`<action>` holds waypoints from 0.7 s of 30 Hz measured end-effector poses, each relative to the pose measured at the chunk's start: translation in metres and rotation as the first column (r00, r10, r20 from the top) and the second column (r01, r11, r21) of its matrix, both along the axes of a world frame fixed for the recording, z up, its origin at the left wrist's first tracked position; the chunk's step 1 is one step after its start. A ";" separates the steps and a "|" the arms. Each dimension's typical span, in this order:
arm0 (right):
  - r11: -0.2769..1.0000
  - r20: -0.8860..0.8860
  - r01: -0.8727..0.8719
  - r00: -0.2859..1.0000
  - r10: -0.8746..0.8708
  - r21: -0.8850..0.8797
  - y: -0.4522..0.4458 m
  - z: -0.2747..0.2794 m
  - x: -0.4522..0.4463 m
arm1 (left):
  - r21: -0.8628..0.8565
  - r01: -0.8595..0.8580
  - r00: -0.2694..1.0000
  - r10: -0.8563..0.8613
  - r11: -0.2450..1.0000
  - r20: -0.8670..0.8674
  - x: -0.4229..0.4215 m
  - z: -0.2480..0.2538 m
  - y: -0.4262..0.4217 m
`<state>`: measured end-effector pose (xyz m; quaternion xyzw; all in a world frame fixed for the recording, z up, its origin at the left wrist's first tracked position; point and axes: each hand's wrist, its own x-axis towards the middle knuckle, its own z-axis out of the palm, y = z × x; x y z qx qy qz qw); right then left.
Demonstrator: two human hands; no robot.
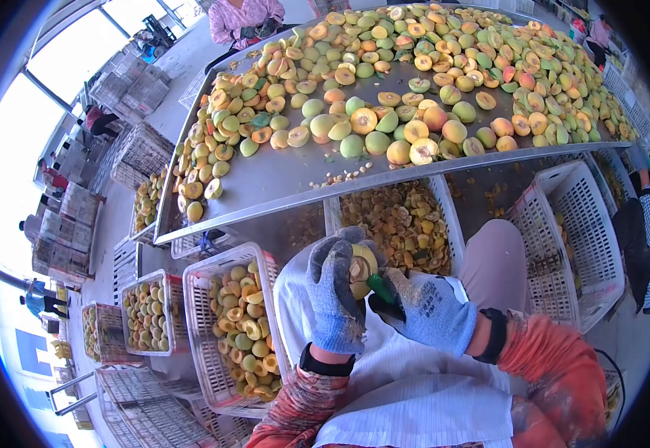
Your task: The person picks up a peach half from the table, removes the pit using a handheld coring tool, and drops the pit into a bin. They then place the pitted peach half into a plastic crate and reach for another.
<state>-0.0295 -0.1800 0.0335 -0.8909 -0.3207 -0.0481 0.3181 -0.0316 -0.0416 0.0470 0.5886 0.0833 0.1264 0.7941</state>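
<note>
In my lap area, my left hand (pixel 337 287), in a blue-grey knit glove with dark fingers, is closed around a cut peach (pixel 360 270). The brown stone hollow of the fruit faces me. My right hand (pixel 429 306), gloved the same way, grips a small green-handled tool (pixel 381 287) held against the peach; its tip is hidden. Beyond my hands, a metal table (pixel 287 179) carries many whole and halved peaches (pixel 362 119). Several loose stones (pixel 340 178) lie near its front edge.
Below the table edge stands a crate (pixel 444 198) of peach scraps. A crate (pixel 213 351) of peach halves is at my left, with others behind it. White crates (pixel 579 224) stand at my right. A person (pixel 244 19) in pink works across the table.
</note>
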 end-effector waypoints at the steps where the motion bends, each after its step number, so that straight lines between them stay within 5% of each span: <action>1: 0.992 0.031 0.024 0.999 -0.028 0.121 0.002 0.012 -0.003 | -0.210 -0.083 0.996 0.075 0.974 -0.046 0.000 0.004 -0.004; 3: 0.996 0.015 0.031 0.999 -0.033 0.086 0.001 0.015 -0.001 | -0.167 -0.072 0.996 0.061 0.983 -0.068 0.001 0.001 -0.001; 6: 0.994 0.024 -0.083 0.996 0.082 0.064 -0.010 -0.019 0.012 | -0.339 0.056 0.991 -0.094 0.939 -0.096 0.000 -0.007 0.007; 9: 1.000 -0.081 0.000 0.997 0.002 0.021 -0.010 0.002 0.001 | -0.362 0.048 0.995 -0.076 0.931 -0.065 -0.002 0.002 0.001; 11: 0.989 0.096 0.007 0.995 -0.021 0.150 -0.004 0.015 0.000 | -0.301 0.022 0.998 -0.038 0.953 -0.046 -0.002 0.003 -0.002; 13: 0.990 -0.077 0.029 0.997 -0.018 0.136 -0.003 0.019 0.001 | -0.173 -0.039 0.992 0.017 0.984 -0.123 0.000 -0.006 0.002; 15: 0.960 -0.146 -0.003 0.988 0.045 0.280 -0.004 -0.004 0.010 | -0.237 0.014 0.990 -0.047 0.972 -0.134 0.003 -0.019 0.008; 17: 0.997 -0.246 -0.034 0.969 0.015 -0.075 -0.007 -0.008 0.019 | -0.417 0.032 0.984 -0.101 0.909 -0.144 0.014 -0.027 0.011; 19: 0.998 -0.163 0.015 0.986 -0.026 -0.063 -0.005 -0.007 0.017 | -0.398 0.062 0.986 -0.119 0.915 -0.119 0.020 -0.023 0.009; 21: 0.943 0.286 0.175 0.954 -0.091 -0.283 -0.002 -0.007 0.014 | -0.400 -0.008 0.998 -0.017 0.917 -0.059 0.026 -0.022 0.004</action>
